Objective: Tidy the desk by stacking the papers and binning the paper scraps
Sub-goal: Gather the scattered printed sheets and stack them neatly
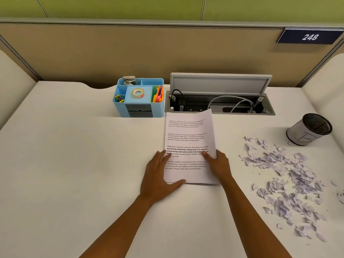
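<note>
Head view showed the papers (188, 144) lying mid-bench, a thin, light, floppy stack, its far edge curling up; best taken by the long side edges. Left hand (158, 175) and right hand (216, 164) flanked it, fingers (163, 155) fairly straight, pressing its sides. Paper scraps (290, 181) lay right, near the bin (309, 129).
</note>
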`<state>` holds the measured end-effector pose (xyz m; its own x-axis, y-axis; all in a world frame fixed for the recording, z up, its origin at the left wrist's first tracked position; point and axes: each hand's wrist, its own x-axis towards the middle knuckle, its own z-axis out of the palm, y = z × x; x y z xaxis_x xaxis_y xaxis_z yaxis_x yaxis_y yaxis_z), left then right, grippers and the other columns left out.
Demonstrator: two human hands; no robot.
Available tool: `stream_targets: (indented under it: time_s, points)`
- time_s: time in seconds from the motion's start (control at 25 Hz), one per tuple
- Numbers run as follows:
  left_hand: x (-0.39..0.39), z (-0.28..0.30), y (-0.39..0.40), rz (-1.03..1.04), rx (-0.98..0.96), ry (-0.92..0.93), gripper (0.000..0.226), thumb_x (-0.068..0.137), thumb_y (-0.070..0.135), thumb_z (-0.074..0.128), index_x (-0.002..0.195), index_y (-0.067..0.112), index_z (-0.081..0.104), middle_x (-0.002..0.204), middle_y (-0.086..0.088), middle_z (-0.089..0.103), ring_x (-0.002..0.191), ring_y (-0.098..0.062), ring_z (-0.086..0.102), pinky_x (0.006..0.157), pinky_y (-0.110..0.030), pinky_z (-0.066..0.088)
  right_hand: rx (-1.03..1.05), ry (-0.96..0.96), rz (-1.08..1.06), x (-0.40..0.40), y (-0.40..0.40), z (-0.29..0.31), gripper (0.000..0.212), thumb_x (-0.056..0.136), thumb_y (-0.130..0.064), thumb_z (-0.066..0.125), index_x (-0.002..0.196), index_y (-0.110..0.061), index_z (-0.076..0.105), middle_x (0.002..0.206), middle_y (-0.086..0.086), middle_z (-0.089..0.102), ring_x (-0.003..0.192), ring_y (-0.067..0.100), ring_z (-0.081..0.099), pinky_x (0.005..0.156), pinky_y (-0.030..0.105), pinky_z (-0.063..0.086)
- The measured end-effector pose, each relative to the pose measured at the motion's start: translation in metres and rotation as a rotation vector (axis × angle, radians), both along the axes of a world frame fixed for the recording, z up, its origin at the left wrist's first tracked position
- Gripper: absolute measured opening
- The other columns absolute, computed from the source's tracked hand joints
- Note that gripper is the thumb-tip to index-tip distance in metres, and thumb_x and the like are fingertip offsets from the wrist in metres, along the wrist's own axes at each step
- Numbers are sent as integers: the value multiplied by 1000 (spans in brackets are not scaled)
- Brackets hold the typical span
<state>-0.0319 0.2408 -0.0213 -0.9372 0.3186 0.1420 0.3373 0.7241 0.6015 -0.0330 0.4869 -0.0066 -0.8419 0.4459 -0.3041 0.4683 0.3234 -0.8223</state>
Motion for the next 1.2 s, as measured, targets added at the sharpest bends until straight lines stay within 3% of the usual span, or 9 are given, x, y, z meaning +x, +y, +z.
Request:
stream_targets:
  time_s: [0.12,0.32,0.44,0.68,0.88,1.04,1.2]
  points:
    - [0,-1,-1,-65,-53,21,104,65,87,61,149,31,33,162,14,21,152,-10,8,122,-32,14,8,-5,0,-3,-4,1,42,93,-44,61,121,-13,65,119,7,70,104,28,66,81,28,46]
    - [-2,-2,1,-91,-177,14,104,73,89,50,153,26,29,163,12,20,153,-10,6,125,-39,12,96,71,-114,1,-17,5,43,87,-41,69,118,-13,59,115,4,69,101,26,65,78,28,44]
    - [-2,-4,0,-109,-203,8,101,76,88,46,154,27,28,164,12,17,153,-10,4,125,-39,10,208,127,-139,7,-23,3,53,84,-36,73,127,-12,54,119,8,60,107,26,59,87,32,46]
    - [-1,-7,-1,-112,-262,16,99,79,87,41,156,27,23,165,11,12,153,-10,-1,125,-40,8,293,167,-48,30,-21,-3,66,91,-34,67,145,-4,42,128,14,48,120,28,45,104,36,41]
    - [7,-7,-4,-103,-307,31,97,84,84,36,158,27,14,167,6,5,154,-14,0,125,-42,9,277,216,-41,62,-28,-2,72,95,-41,57,152,-10,27,147,8,37,137,21,35,116,36,31]
    - [21,-5,-13,-85,-297,32,94,87,80,35,159,26,7,167,4,-1,154,-16,-2,125,-42,6,389,206,-38,94,-39,-5,69,96,-42,53,152,-12,25,152,6,32,141,20,31,115,35,31]
    - [33,-8,-22,-88,-333,41,87,91,77,27,158,25,12,167,2,5,154,-18,1,124,-46,10,484,190,-52,122,-48,-13,65,97,-42,51,149,-11,29,150,4,36,139,19,35,113,32,34]
